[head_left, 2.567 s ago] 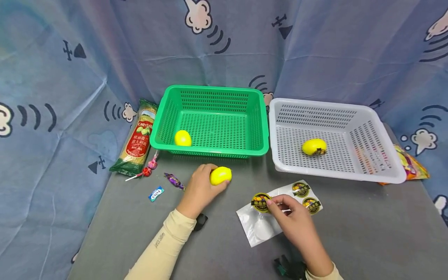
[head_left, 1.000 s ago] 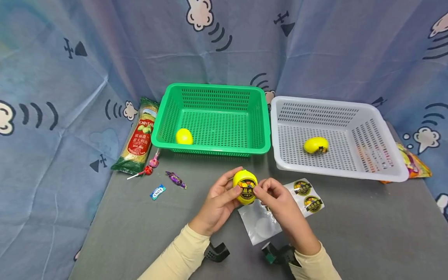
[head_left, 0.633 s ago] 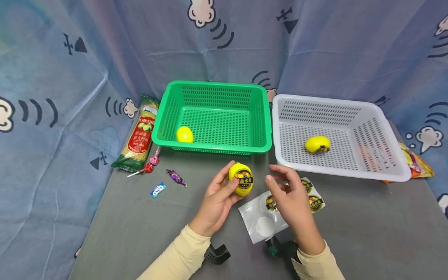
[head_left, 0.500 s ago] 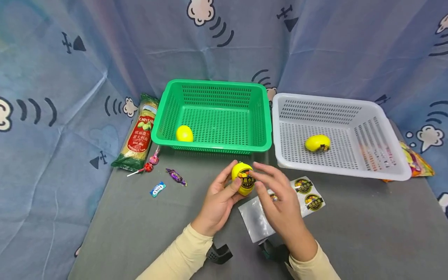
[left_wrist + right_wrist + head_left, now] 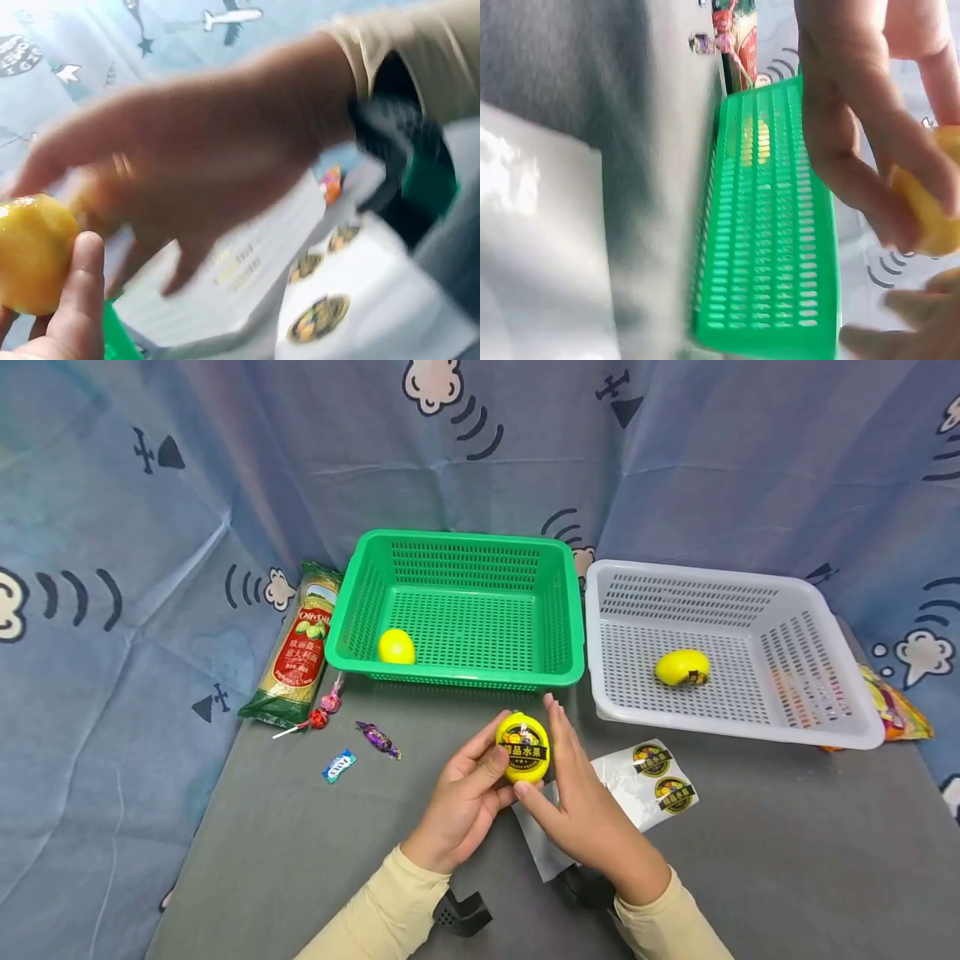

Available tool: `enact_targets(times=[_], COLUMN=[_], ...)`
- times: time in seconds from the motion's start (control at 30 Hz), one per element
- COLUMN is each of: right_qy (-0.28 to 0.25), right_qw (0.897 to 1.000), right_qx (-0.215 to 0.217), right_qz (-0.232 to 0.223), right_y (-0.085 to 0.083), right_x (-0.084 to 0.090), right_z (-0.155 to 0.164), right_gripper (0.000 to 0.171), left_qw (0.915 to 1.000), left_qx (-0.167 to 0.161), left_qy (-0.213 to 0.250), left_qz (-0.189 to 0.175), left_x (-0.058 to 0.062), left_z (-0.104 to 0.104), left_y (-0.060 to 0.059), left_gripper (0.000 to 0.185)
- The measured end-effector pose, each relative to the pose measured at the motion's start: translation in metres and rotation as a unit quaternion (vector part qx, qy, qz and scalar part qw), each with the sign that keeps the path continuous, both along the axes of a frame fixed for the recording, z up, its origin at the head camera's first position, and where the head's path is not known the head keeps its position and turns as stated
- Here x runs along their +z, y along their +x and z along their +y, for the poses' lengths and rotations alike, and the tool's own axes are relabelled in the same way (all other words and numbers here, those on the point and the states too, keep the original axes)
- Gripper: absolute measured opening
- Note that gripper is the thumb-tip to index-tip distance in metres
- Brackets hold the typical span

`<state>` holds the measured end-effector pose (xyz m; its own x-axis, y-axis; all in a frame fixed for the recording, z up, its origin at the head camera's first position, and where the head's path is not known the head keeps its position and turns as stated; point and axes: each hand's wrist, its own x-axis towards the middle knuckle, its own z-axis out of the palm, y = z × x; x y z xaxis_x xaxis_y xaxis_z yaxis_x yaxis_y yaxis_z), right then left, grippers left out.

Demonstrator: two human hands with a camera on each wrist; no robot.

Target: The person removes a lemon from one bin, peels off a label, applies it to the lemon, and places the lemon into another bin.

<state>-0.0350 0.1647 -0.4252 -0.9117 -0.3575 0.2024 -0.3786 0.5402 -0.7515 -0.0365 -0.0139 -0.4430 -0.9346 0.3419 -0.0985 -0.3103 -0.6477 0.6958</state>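
My left hand (image 5: pixel 457 806) grips a yellow lemon (image 5: pixel 519 719) above the table, its thumb over the near face. A round black-and-gold sticker (image 5: pixel 525 752) lies on that face, turned up toward the head camera. Straight fingers of my right hand (image 5: pixel 592 810) stand along the lemon's right side, the thumb at its lower edge. In the left wrist view the right hand (image 5: pixel 195 142) is blurred, reaching across to the lemon (image 5: pixel 34 255). Beneath the right hand lies a white sticker sheet (image 5: pixel 637 793), partly hidden, with two stickers showing at its right end.
A green basket (image 5: pixel 457 677) holds a plain lemon (image 5: pixel 396 647). To its right, a white basket (image 5: pixel 735 731) holds a stickered lemon (image 5: pixel 681 667). Pasta pack (image 5: pixel 296 652), lollipops (image 5: pixel 321 714), purple candy (image 5: pixel 377 740) and blue candy (image 5: pixel 339 766) lie left; a snack bag (image 5: pixel 892 714) lies far right.
My left hand has lifted the lemon from the table and brought it rightward. The sticker my right hand pinched is now on the lemon; that hand let go, drew back, then returned with straightened fingers.
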Motion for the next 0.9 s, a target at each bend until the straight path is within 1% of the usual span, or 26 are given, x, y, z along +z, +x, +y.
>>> enact_targets(times=[0.03, 0.07, 0.13, 0.2, 0.23, 0.27, 0.37, 0.5, 0.57, 0.67, 0.73, 0.8, 0.87, 0.9], right_qy=[-0.025, -0.050, -0.081, -0.084, -0.076, -0.064, -0.031, -0.016, -0.012, 0.000, 0.019, 0.039, 0.047, 0.044], right_qw=[1.000, 0.998, 0.990, 0.980, 0.978, 0.978, 0.982, 0.987, 0.988, 0.993, 0.996, 0.997, 0.997, 0.997], right_qx=[0.003, 0.011, 0.028, 0.038, 0.040, 0.039, 0.019, 0.007, 0.005, -0.006, -0.015, -0.022, -0.026, -0.028], right_qz=[0.017, 0.049, 0.115, 0.177, 0.192, 0.196, 0.186, 0.159, 0.151, 0.121, 0.089, 0.061, 0.047, 0.050], right_y=[0.000, 0.000, -0.001, -0.004, -0.006, -0.007, -0.009, -0.009, -0.007, -0.004, -0.001, 0.003, 0.008, 0.010], right_x=[0.002, 0.004, 0.006, 0.004, 0.002, 0.000, -0.007, -0.011, -0.013, -0.017, -0.020, -0.024, -0.026, -0.025], right_z=[0.001, 0.000, -0.003, -0.008, -0.010, -0.011, -0.011, -0.008, -0.007, -0.008, -0.009, -0.008, -0.007, -0.006], right_gripper=[0.081, 0.074, 0.056, 0.044, 0.042, 0.041, 0.045, 0.054, 0.060, 0.077, 0.089, 0.101, 0.107, 0.107], left_qw=[1.0000, 0.9999, 0.9995, 0.9993, 0.9992, 0.9992, 0.9989, 0.9985, 0.9982, 0.9982, 0.9977, 0.9956, 0.9924, 0.9906], left_qx=[0.000, 0.000, 0.000, 0.001, 0.001, -0.001, -0.008, -0.020, -0.019, -0.006, 0.010, 0.026, 0.039, 0.045], left_qy=[-0.008, -0.015, -0.027, -0.031, -0.032, -0.033, -0.039, -0.046, -0.049, -0.050, -0.049, -0.061, -0.079, -0.089], left_qz=[0.003, 0.007, 0.017, 0.021, 0.022, 0.024, 0.023, 0.025, 0.027, 0.033, 0.046, 0.066, 0.086, 0.094], left_x=[-0.001, -0.002, -0.003, -0.005, -0.006, -0.007, -0.008, -0.009, -0.009, -0.008, -0.006, -0.004, -0.002, -0.001], left_z=[0.000, 0.000, 0.002, 0.004, 0.004, 0.005, 0.007, 0.007, 0.007, 0.006, 0.006, 0.006, 0.007, 0.007], left_y=[0.000, -0.001, -0.001, 0.000, 0.000, 0.001, 0.004, 0.005, 0.004, 0.005, 0.006, 0.006, 0.006, 0.005], left_gripper=[0.076, 0.077, 0.082, 0.086, 0.088, 0.091, 0.084, 0.070, 0.066, 0.067, 0.069, 0.068, 0.062, 0.058])
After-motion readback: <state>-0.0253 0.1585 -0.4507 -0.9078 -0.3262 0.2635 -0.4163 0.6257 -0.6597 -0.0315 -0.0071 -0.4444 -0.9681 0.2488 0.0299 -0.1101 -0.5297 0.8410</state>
